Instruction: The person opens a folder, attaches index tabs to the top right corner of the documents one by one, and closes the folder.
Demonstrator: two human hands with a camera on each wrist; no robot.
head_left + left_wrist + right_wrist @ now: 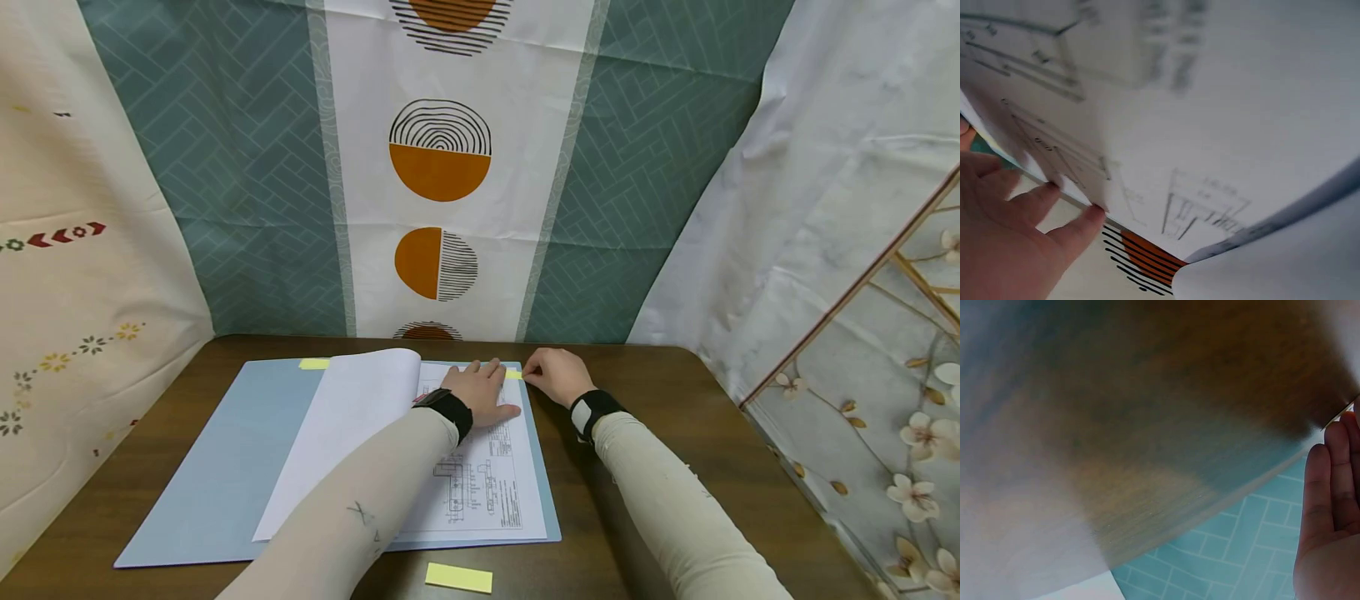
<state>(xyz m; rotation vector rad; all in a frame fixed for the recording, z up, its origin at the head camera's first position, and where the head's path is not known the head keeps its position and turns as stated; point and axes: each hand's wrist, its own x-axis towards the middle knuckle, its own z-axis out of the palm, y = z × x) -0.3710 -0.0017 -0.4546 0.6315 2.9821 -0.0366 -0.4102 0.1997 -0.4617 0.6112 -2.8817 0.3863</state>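
A light blue folder (217,467) lies spread on the table with printed technical drawings (468,492) on its right side. My left hand (480,392) rests on the top drawing sheet near its upper edge, fingers spread. In the left wrist view its fingertips (1094,215) touch the sheet's edge. At the folder's upper right corner, my right hand (558,377) pinches the outer end of a yellow sticky note (513,374). The right wrist view shows its fingers (1317,487) at the table's far edge; the pinched end is hidden there.
A turned-back white page (337,442) curls up at the folder's middle. Another yellow sticky note (314,363) sits on the folder's upper left edge. A yellow sticky note pad (458,577) lies at the front of the brown table (645,367). Patterned curtains (262,167) hang behind.
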